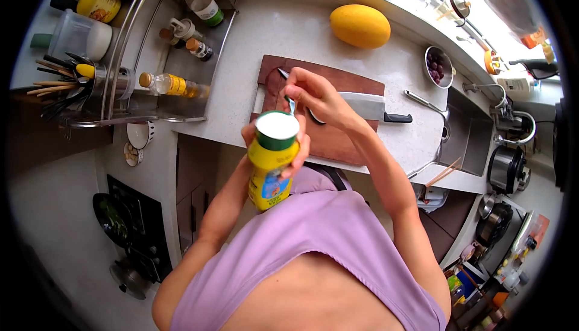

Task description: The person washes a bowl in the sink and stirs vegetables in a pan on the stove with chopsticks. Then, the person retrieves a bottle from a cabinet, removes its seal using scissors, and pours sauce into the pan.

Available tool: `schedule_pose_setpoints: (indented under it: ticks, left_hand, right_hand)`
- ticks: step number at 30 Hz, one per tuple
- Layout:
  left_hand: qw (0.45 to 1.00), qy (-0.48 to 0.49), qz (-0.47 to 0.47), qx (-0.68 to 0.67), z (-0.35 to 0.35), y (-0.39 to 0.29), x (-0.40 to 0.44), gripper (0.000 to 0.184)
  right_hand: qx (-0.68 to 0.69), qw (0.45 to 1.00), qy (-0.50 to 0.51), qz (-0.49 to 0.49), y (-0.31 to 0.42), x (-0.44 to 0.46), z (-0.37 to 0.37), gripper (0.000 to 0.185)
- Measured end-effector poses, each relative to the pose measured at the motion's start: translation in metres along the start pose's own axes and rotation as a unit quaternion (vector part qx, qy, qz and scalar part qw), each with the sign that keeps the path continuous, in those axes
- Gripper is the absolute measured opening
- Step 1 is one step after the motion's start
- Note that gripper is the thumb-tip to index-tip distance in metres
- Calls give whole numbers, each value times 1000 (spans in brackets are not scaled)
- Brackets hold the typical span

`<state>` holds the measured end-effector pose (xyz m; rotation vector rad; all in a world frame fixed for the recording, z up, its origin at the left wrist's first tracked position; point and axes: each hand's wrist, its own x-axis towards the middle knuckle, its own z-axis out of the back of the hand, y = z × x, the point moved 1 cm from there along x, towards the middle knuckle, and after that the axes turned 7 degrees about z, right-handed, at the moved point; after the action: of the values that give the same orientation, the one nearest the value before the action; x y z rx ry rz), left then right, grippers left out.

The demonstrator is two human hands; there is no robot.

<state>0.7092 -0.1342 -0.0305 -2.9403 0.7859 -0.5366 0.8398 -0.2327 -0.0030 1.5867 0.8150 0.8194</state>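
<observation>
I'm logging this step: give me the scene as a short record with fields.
left hand: wrapped around a yellow cylindrical container with green rim and white top
right hand: pinching a small silvery tool near the container's rim; type unclear
work surface: reddish-brown wooden cutting board bearing a black-handled steel cleaver
counter: oval yellow melon beyond the board; round silvery bowl of dark purple fruit to its right

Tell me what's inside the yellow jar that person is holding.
Within the green rim, the yellow jar shows a white surface; I can't tell whether it's a seal or contents. Anything deeper is covered by it and the walls.
</observation>
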Motion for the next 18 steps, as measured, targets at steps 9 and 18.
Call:
schedule_pose_setpoints:
  ticks: [9,18]
  left_hand:
    - [869,-305,106,375,-18,27,2,64]
    - [800,-350,180,453,-26,30,29,74]
  right_hand:
    - [-32,981,158,-105,43,-8,12,23]
    - [-115,970,204,-72,48,5,-23,18]
